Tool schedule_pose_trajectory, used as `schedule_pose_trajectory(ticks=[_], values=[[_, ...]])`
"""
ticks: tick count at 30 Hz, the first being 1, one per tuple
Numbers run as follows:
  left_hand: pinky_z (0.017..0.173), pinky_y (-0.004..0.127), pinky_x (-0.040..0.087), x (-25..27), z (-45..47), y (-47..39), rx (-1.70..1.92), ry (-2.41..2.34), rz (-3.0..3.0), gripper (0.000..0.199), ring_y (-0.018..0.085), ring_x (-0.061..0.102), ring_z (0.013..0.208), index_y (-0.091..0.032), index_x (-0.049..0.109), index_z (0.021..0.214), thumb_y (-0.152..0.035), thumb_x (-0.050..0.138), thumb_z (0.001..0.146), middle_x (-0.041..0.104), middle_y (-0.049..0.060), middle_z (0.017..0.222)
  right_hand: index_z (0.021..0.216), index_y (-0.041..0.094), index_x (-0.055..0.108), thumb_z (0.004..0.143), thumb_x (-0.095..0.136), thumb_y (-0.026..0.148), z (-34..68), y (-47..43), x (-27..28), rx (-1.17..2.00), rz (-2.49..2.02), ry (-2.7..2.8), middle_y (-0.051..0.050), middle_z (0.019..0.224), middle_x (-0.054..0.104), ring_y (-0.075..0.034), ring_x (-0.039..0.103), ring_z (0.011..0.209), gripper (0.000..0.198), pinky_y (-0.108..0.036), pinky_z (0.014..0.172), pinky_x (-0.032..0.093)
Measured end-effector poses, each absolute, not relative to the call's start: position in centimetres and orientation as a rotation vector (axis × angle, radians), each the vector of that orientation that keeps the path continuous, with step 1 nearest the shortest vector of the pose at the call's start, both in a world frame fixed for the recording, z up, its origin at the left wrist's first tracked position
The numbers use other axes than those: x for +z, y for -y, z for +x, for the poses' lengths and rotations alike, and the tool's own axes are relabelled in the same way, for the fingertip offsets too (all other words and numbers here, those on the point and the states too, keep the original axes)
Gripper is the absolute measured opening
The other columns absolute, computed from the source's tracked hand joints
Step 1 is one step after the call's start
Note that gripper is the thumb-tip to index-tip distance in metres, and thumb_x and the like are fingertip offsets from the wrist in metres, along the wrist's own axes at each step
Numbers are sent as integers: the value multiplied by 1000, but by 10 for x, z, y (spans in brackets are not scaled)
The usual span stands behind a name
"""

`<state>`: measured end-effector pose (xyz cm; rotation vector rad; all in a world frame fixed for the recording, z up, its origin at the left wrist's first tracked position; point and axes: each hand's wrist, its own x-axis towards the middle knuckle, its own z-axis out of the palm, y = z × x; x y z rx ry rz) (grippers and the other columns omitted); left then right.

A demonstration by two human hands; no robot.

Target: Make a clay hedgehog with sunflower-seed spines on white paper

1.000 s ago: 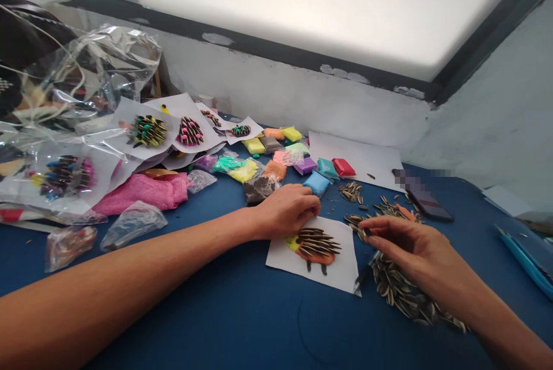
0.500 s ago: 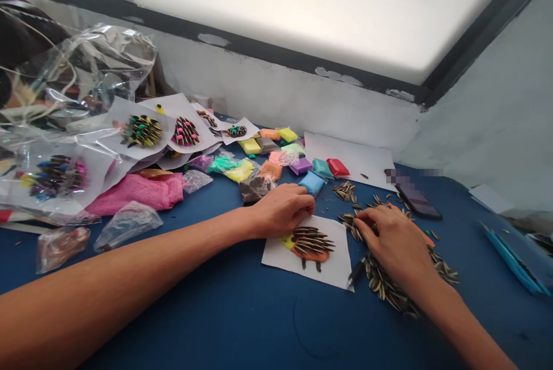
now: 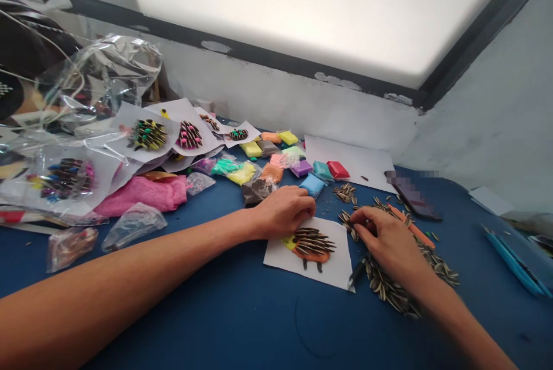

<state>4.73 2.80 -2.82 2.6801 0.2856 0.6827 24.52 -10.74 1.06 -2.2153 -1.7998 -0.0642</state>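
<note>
Clay hedgehog (image 3: 311, 243) on white paper square (image 3: 337, 269), centre of frame, sunflower-seed spines already over orange body. Left hand (image 3: 283, 211), just left of centre, curled over paper's upper left edge, fingertips pinning it (nothing held). Right hand (image 3: 384, 237), right of centre, fingers pinched into sunflower seed pile (image 3: 389, 289); cannot tell if seed caught. Judgement: keep paper pinned, take one seed only, point first. Clay packets (image 3: 311, 184) above.

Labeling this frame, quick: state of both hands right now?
Left hand: curled, fingers pressing the paper card beside the clay hedgehog; no grasp visible.
Right hand: fingertips pinched in the sunflower seeds; whether it grips one cannot be told.
</note>
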Motion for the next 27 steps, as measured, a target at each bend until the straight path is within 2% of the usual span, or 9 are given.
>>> schedule_pose_trajectory(ticks=[4,7,10,15,21,23,25,27], values=[[72,30,41,-28,47,-28,684,-287,2685,16,16,54,79,-16,63,86,-14,48,90,61,5,84,86,22,62,82,47,30,248,109,9,-144,-2238,1758,-5,76,70,-22,66,72,18,-31,59,45],[72,30,40,-28,47,-28,681,-287,2690,15,16,54,80,-16,63,86,-13,48,89,61,5,85,81,22,62,82,45,31,252,114,11,-198,-2258,1744,-6,77,70,-24,67,75,19,-33,62,45],[73,30,41,-28,48,-28,675,-286,2688,16,16,54,81,-16,63,87,-12,48,89,61,6,85,76,23,61,84,45,34,258,120,19,-237,-2263,1744,-5,75,70,-24,66,71,21,-33,60,44],[72,30,41,-30,48,-29,673,-271,2682,16,17,54,81,-16,63,87,-12,48,88,61,6,86,83,24,65,84,45,37,268,127,27,-270,-2254,1729,-6,79,72,-24,66,67,24,-34,56,44],[72,30,41,-30,48,-29,676,-267,2671,16,16,54,79,-15,64,87,-11,48,87,60,6,85,84,26,71,83,47,34,269,127,22,-209,-2210,1770,-5,86,75,-28,70,88,25,-38,68,51],[72,30,41,-29,49,-29,671,-259,2661,17,16,54,80,-15,64,87,-10,48,87,60,5,85,81,26,71,83,49,35,265,128,24,-144,-2206,1768,-3,76,73,-26,70,79,24,-37,67,51],[72,29,41,-29,49,-29,667,-261,2656,17,16,54,80,-15,64,87,-10,48,87,60,5,85,80,26,71,83,52,37,256,129,27,-2,-2181,1744,-1,67,70,-21,67,63,22,-33,58,49],[72,30,41,-29,49,-29,660,-272,2660,16,16,54,80,-15,64,88,-10,48,87,60,5,85,80,26,71,83,54,38,244,130,31,149,-2117,1718,0,68,70,-18,61,54,21,-29,50,46]])
